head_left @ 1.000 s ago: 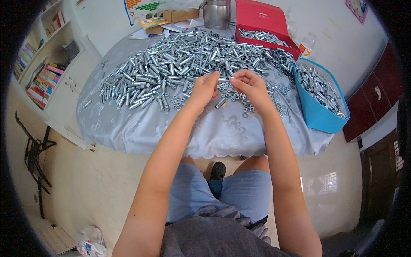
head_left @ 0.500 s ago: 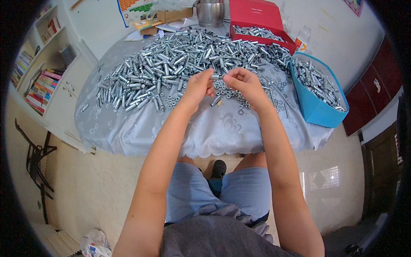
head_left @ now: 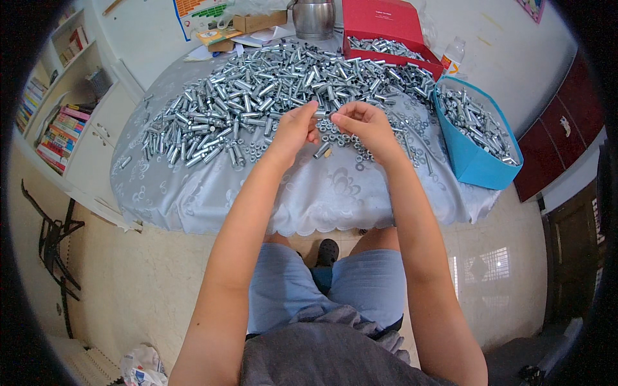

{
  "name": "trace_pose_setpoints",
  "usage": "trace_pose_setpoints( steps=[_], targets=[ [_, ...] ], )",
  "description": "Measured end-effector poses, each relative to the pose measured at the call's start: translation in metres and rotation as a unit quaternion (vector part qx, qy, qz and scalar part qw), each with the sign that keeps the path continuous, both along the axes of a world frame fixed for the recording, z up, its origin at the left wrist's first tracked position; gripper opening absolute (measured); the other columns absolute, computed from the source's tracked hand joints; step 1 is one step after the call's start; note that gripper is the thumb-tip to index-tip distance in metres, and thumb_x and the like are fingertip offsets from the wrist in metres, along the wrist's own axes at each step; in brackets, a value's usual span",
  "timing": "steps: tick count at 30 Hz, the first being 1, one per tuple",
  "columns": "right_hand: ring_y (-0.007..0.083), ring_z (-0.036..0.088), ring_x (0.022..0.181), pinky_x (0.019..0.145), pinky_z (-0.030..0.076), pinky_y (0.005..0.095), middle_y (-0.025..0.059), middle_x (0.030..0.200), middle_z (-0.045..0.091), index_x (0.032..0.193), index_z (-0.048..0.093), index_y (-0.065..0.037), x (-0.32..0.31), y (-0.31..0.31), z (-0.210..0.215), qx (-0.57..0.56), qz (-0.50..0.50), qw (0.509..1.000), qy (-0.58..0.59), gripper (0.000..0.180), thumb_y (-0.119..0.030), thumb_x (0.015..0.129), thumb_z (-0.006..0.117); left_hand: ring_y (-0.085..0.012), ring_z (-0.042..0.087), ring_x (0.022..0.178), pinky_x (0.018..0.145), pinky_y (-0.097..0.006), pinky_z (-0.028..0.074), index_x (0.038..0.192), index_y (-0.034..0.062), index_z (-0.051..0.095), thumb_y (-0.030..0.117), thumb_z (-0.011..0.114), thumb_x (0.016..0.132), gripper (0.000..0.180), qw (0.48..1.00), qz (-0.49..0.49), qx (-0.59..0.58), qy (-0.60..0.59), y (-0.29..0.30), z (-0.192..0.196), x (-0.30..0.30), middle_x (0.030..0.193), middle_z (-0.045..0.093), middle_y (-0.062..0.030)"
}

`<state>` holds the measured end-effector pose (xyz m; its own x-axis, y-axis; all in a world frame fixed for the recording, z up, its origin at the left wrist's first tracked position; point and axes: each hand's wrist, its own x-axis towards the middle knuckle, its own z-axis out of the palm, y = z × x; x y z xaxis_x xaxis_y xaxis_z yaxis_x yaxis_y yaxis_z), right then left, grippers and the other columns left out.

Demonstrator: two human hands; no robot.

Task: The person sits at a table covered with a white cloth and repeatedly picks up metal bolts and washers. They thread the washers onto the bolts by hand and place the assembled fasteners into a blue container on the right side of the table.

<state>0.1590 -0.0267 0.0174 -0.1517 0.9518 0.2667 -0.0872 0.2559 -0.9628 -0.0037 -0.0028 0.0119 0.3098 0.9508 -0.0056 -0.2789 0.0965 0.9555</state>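
My left hand (head_left: 296,132) is closed, its thumb and fingers gripping a short silvery metal sleeve (head_left: 324,116) held above the near side of the pile. Level with it, my right hand (head_left: 367,127) pinches thumb and forefinger together at the sleeve's right end. Whatever small part sits in that pinch is mostly hidden by the fingertips. Behind both hands spreads a large heap of metal sleeves and bolts (head_left: 248,96). Small nuts and washers (head_left: 331,137) lie scattered under and between the hands, with one loose sleeve (head_left: 322,150) just in front of them.
A blue fabric bin (head_left: 476,164) full of assembled bolts stands at the right. Farther back are an open red box (head_left: 393,59) with more metal pieces, a plastic bottle (head_left: 453,56) and a metal pot (head_left: 313,19). A grey patterned cloth (head_left: 257,199) covers the table.
Both hands stay almost in place, the metal sleeve still between them. The whole view has shifted very slightly.
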Motion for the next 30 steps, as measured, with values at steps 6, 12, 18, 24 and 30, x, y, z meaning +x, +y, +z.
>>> trace_pose_setpoints(
  steps=[6, 12, 18, 24, 30],
  targets=[
    [0.0084, 0.055, 0.067, 0.060, 0.044, 0.0205, 0.0037, 0.077, 0.062, 0.086, 0.062, 0.000, -0.004, 0.002, -0.005, 0.055, -0.058, 0.996, -0.033, 0.016, -0.011, 0.075, 0.066, -0.0079, 0.037, 0.046, 0.047, -0.024, 0.035, 0.065, 0.0114, 0.044, 0.036, 0.051, 0.084, 0.031, 0.999, 0.021, 0.027, 0.040, 0.000, -0.002, 0.000, 0.053, 0.036, 0.0040],
    [0.0095, 0.057, 0.066, 0.059, 0.045, 0.0221, 0.0062, 0.077, 0.063, 0.087, 0.063, 0.000, -0.007, -0.005, -0.007, 0.109, -0.114, 0.976, -0.150, 0.018, -0.013, 0.075, 0.065, -0.0079, 0.037, 0.045, 0.047, -0.024, 0.035, 0.066, 0.0102, 0.045, 0.035, 0.050, 0.084, 0.031, 0.994, 0.055, 0.045, 0.086, 0.002, -0.005, 0.002, 0.054, 0.037, 0.0036],
    [0.0119, 0.058, 0.065, 0.060, 0.045, 0.0234, 0.0093, 0.075, 0.063, 0.087, 0.064, -0.001, -0.011, -0.011, -0.002, 0.162, -0.140, 0.963, -0.161, 0.020, -0.016, 0.075, 0.064, -0.0088, 0.035, 0.046, 0.047, -0.025, 0.034, 0.065, 0.0108, 0.044, 0.033, 0.051, 0.084, 0.030, 0.998, 0.043, 0.006, 0.046, 0.002, -0.005, 0.003, 0.053, 0.034, 0.0039],
    [0.0198, 0.056, 0.072, 0.068, 0.044, 0.0300, 0.0081, 0.076, 0.060, 0.082, 0.066, -0.006, -0.004, -0.001, -0.012, 0.227, -0.197, 0.910, -0.284, 0.016, -0.017, 0.072, 0.064, -0.0101, 0.032, 0.045, 0.047, -0.027, 0.033, 0.062, 0.0126, 0.038, 0.032, 0.052, 0.084, 0.032, 0.998, 0.057, -0.022, -0.029, 0.007, -0.003, -0.002, 0.052, 0.028, 0.0040],
    [0.0246, 0.049, 0.085, 0.077, 0.041, 0.0361, 0.0053, 0.082, 0.057, 0.076, 0.068, -0.012, -0.005, -0.001, -0.023, 0.293, -0.212, 0.802, -0.476, 0.013, -0.020, 0.067, 0.064, -0.0089, 0.035, 0.045, 0.047, -0.026, 0.035, 0.062, 0.0129, 0.039, 0.034, 0.053, 0.083, 0.033, 0.998, 0.061, -0.029, -0.001, 0.009, -0.006, -0.001, 0.052, 0.030, 0.0043]
  ],
)
